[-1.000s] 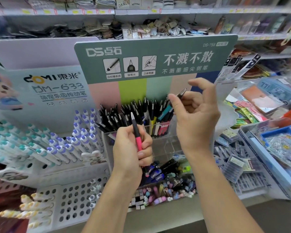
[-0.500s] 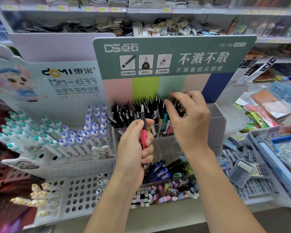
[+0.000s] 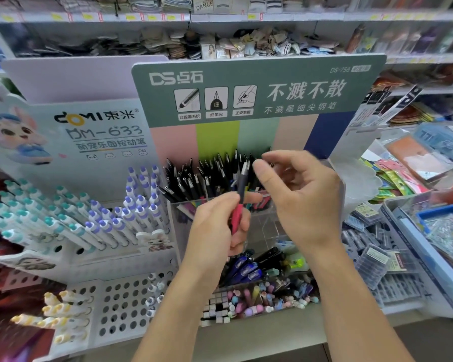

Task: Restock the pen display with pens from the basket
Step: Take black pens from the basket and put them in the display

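**A:** What is nearest the camera?

**B:** Two bare forearms reach up from the bottom edge. The left hand (image 3: 215,231) curls its fingers round a pen with a pink grip and dark upper barrel (image 3: 239,202), holding it upright in front of a clear acrylic pen holder (image 3: 262,223).

**A:** And the other hand?

**B:** The right hand (image 3: 298,197) hovers just right of the pen's top, thumb and forefinger drawn close together, the other fingers loosely curled. Whether it pinches anything, I cannot tell; the fingertips are blurred.

**A:** What lies behind?

**B:** Black pens (image 3: 202,178) stand packed in the holder. Below it lies a tray of mixed pens and erasers (image 3: 259,293). To the left, white pens with teal and purple caps (image 3: 89,218) slant in a rack. Behind rises a green DS sign (image 3: 259,92).
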`<state>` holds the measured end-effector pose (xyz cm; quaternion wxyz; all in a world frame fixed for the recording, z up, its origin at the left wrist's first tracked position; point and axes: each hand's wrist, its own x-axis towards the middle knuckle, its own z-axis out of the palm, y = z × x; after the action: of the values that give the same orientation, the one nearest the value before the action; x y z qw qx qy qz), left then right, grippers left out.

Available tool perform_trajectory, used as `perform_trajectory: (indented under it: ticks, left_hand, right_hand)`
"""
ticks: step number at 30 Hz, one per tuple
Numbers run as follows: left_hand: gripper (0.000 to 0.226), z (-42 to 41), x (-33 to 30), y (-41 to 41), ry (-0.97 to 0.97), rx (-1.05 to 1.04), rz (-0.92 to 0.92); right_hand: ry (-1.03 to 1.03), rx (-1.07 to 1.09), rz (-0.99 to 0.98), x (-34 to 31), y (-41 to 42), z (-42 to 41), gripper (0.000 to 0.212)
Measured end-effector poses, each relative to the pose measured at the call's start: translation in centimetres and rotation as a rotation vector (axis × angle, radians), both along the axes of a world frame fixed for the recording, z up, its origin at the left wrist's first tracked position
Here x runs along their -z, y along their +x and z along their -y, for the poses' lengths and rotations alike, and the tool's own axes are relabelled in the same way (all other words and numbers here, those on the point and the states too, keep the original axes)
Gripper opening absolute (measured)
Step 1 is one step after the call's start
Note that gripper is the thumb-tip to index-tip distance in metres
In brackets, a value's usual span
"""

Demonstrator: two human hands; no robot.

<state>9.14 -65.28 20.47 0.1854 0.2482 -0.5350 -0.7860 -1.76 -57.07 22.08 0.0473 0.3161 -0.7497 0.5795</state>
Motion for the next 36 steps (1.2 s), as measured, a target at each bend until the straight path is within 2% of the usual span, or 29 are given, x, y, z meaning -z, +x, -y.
perform_trajectory:
  ticks: [3, 5, 7, 10, 12, 18, 23, 27, 30, 34, 36]
  left_hand:
    - [0.042, -0.2, -0.1, -0.2, -0.029, 0.071, 0.012]
    - [0.034, -0.2, -0.1, -0.2, -0.062, 0.065, 0.028]
    - [0.023, 0.0, -0.1, -0.1, -0.097, 0.015, 0.059]
    - [0.032, 0.5, 0.3, -0.1, -0.124, -0.066, 0.104]
    - [0.038, 0.5, 0.4, -0.1, -0.195, -0.08, 0.136]
    - [0.045, -0.7, 0.8, -0.2, -0.359, -0.226, 0.17]
    - [0.042, -0.2, 1.2, 0.2, -0.449, -0.324, 0.194]
    - [0.052, 0.0, 1.5, 0.1, -0.494, -0.321, 0.213]
    - [0.046, 0.4, 1.6, 0.0, -0.507, -0.333, 0.202]
    - [0.024, 0.1, 1.4, 0.1, -0.479, -0.364, 0.158]
    - [0.02, -0.4, 0.9, 0.0, -0.419, -0.347, 0.131]
  right_hand:
    - [-0.041, -0.237, 0.386, -0.6, 0.5, -0.1, 0.005]
    - [-0.096, -0.264, 0.466, -0.3, 0.3, -0.4, 0.007]
    - [-0.21, -0.205, 0.418, -0.2, -0.3, -0.6, 0.008]
    - [-0.405, -0.034, 0.229, -0.7, -1.5, -0.8, 0.009]
    - [-0.411, 0.047, 0.061, -1.3, -2.0, -0.5, 0.008]
    - [-0.151, 0.021, -0.188, 0.3, -1.4, 2.5, 0.025]
    - [0.075, -0.066, -0.332, 1.7, -1.8, 3.7, 0.018]
    - [0.258, -0.04, -0.477, 2.2, -2.1, 4.0, 0.016]
    - [0.332, -0.053, -0.476, 2.1, -2.1, 3.6, 0.024]
    - [0.166, -0.05, -0.299, 1.2, -2.2, 2.3, 0.032]
    - [0.077, 0.004, -0.208, 0.9, -2.0, 1.1, 0.029]
